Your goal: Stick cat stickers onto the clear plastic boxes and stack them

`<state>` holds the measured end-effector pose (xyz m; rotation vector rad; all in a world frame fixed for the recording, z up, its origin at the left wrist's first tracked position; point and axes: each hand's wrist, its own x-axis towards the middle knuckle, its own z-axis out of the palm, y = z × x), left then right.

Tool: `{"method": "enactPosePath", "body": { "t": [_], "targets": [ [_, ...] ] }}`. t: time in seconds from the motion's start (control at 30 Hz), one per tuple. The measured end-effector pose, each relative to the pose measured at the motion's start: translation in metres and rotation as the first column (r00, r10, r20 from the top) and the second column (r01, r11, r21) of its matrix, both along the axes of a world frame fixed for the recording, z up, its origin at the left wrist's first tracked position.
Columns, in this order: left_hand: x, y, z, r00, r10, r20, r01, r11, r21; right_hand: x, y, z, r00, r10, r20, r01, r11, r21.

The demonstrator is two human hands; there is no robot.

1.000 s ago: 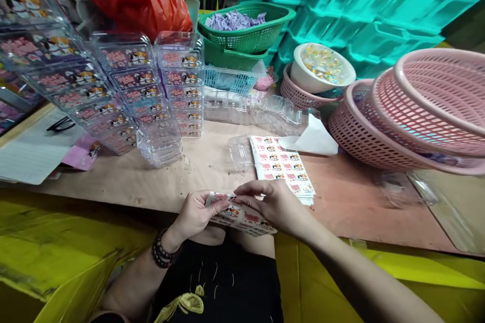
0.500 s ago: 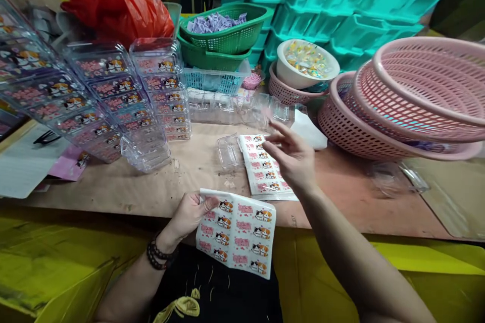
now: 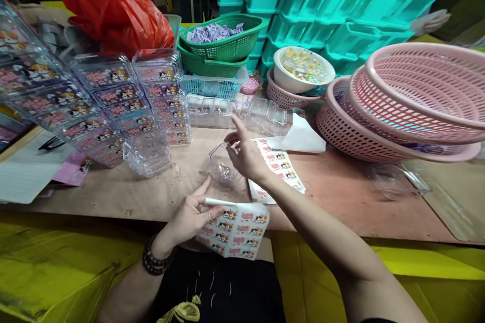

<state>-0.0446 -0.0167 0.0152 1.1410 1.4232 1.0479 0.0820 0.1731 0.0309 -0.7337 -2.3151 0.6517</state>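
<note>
My left hand [image 3: 189, 219] pinches a sticker sheet [image 3: 242, 232] printed with cartoon cats and pink lettering, held in front of the table edge. Its index finger stretches toward a small clear plastic box [image 3: 223, 169]. My right hand [image 3: 246, 156] has its thumb and fingers at the far right edge of that box, which looks tilted and slightly blurred. Under my right wrist lies a stack of the same sticker sheets [image 3: 282, 164], partly covered by my arm.
Stacked stickered clear boxes [image 3: 162, 91] stand at the left. Behind are a row of clear boxes [image 3: 265, 113], a green basket [image 3: 231, 43] of purple packets and a white bowl [image 3: 303, 78] of small packets. Pink baskets [image 3: 341, 116] fill the right. Another person's hand [image 3: 435, 22] shows behind.
My right hand has moved left from above the sticker stack to the clear box, which is now tilted. My left hand with its sheet has come closer to the box, index finger extended.
</note>
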Motion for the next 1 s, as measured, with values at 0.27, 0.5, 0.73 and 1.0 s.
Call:
{"method": "enactPosePath", "body": {
  "t": [0.27,0.5,0.73,1.0],
  "targets": [
    [-0.022,-0.044,0.012,0.860,0.201,-0.468,-0.122,0.973,0.194,0.014,-0.051,-0.002,0.903,0.418,0.104,-0.429,0.852,0.299],
    [-0.014,-0.027,0.003,0.821,0.104,-0.561,0.188,0.879,0.438,0.056,-0.081,-0.003,0.895,0.426,-0.134,-0.445,0.870,-0.211],
    [0.000,-0.035,-0.016,0.771,0.267,-0.578,0.186,0.774,0.605,0.067,-0.074,0.055,0.986,0.014,-0.164,-0.120,0.743,-0.658],
    [-0.004,-0.044,-0.014,0.808,0.290,-0.513,0.125,0.767,0.629,0.042,-0.064,0.060,0.953,0.245,0.180,0.036,0.498,-0.867]
  ]
}}
